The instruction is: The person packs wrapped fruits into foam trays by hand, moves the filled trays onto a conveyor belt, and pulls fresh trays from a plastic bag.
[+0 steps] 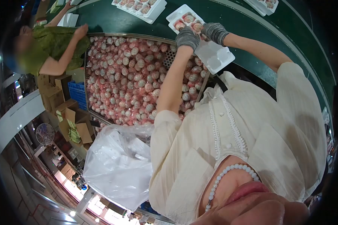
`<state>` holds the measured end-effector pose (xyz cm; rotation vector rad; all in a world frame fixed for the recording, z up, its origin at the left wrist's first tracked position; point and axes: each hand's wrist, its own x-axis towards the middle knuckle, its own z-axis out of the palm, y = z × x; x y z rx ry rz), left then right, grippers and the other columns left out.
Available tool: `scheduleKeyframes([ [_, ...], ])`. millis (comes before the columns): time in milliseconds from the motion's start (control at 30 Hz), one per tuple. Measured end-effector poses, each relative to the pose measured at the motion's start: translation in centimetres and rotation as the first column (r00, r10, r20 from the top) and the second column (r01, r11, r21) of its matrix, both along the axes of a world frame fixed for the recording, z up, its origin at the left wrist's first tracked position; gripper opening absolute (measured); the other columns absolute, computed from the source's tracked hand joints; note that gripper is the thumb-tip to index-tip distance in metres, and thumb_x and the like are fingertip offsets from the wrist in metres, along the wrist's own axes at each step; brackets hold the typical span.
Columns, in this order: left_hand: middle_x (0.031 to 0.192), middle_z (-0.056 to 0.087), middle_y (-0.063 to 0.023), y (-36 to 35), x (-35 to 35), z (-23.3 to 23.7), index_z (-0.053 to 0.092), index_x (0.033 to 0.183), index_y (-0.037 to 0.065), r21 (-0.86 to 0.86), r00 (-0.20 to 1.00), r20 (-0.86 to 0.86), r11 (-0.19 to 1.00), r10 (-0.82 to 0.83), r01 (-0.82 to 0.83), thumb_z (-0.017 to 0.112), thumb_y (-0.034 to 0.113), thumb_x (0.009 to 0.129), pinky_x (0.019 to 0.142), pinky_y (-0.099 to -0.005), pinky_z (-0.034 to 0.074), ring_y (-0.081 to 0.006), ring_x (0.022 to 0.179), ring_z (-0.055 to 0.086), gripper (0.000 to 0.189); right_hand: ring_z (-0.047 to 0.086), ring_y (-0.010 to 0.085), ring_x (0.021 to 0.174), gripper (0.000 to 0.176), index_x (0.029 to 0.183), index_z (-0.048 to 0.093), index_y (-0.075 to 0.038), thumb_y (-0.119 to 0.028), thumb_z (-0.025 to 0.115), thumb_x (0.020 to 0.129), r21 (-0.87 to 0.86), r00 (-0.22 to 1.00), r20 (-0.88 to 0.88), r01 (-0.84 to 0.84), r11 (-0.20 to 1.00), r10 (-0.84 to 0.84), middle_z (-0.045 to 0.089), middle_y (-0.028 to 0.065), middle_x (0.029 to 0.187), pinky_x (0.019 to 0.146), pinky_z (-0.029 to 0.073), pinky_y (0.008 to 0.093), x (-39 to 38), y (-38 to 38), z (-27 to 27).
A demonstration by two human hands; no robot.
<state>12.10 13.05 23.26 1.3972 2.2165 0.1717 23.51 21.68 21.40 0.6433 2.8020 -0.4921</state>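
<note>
no text, label, brand or number can be read anywhere in view. the cardboard boxes [54,95] at the left show only plain brown sides, and any print on the wrapped pink pieces [131,75] or the white trays [214,56] is too small and blurred to make out.

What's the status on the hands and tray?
Left hand and right hand, gloved, at the tray; grip unclear. Three pink pieces in it, near cells bare. Full bin alongside, nothing blocking.

Green belt [112,18] lies bare between trays [141,7] — a co-worker's arm [64,56] crowds the bin [87,86].
</note>
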Motion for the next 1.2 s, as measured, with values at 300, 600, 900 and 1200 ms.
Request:
scheduleKeyframes([
  [300,0.09,0.056,-0.0199,0.4,-3.3,-11.1,0.048,0.103,0.0,0.348,0.838,0.524,0.859,0.154,-0.375,0.051,0.028,0.074,0.074,-0.0377,0.044,-0.0325,0.085,0.054,0.041,0.056,0.026,0.079,0.042,0.099,0.054,-0.009,-0.022,0.066,0.061,-0.08,0.904,-0.404,0.117,0.99,-0.139,0.055,0.0113,0.085,0.069,0.045,0.0376,0.3,0.8,-1.0],
  [600,0.087,0.057,-0.0194,0.5,-2.5,-5.1,0.05,0.099,0.001,0.065,0.97,-0.136,0.976,-0.199,0.209,0.053,0.023,0.073,0.069,-0.0393,0.045,-0.0305,0.081,0.056,0.035,0.055,0.0262,0.066,0.036,0.082,0.055,-0.008,-0.011,0.068,0.048,-0.559,0.957,-0.064,0.202,0.804,-0.285,0.055,0.0096,0.067,0.061,0.047,0.0314,-4.1,1.9,-3.5],
  [900,0.09,0.051,-0.0163,-3.8,-1.3,-5.5,0.043,0.103,0.001,0.352,0.997,-0.07,0.936,0.019,0.007,0.049,0.015,0.073,0.064,-0.038,0.046,-0.0303,0.077,0.055,0.034,0.055,0.0259,0.07,0.031,0.093,0.052,-0.005,-0.013,0.06,0.064,-0.188,0.971,-0.227,-0.12,0.975,0.076,0.053,0.0112,0.079,0.063,0.047,0.0347,-2.0,0.9,-0.5],
  [1200,0.085,0.06,-0.0111,-0.3,-3.4,-5.0,0.057,0.091,0.014,0.05,0.976,-0.128,0.982,-0.175,0.182,0.051,0.033,0.073,0.066,-0.0386,0.045,-0.0264,0.078,0.058,0.026,0.056,0.026,0.067,0.017,0.088,0.056,-0.009,-0.02,0.051,0.076,0.034,0.948,-0.251,-0.192,0.981,0.195,0.056,0.013,0.072,0.06,0.046,0.0338,-3.1,0.6,-1.9],
])
